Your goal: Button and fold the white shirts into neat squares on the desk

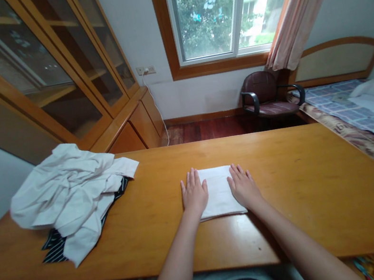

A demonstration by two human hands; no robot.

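A white cloth [219, 192], folded into a neat rectangle, lies flat on the wooden table in front of me. My left hand [194, 193] rests flat along its left edge, fingers stretched out and pointing away from me. On the opposite edge lies my right hand [244, 185], also flat, with its fingers a little apart. Neither hand grips the cloth; both only touch it. The cloth's exact kind cannot be made out from its folded shape.
A crumpled heap of white cloth [71, 179] sits on the table's left side, over a dark striped fabric [54, 248]. The wooden table [312, 195] spans the view. Beyond it stand an armchair [263, 92], a glass-door cabinet [123, 105] and a bed [366, 113] at right.
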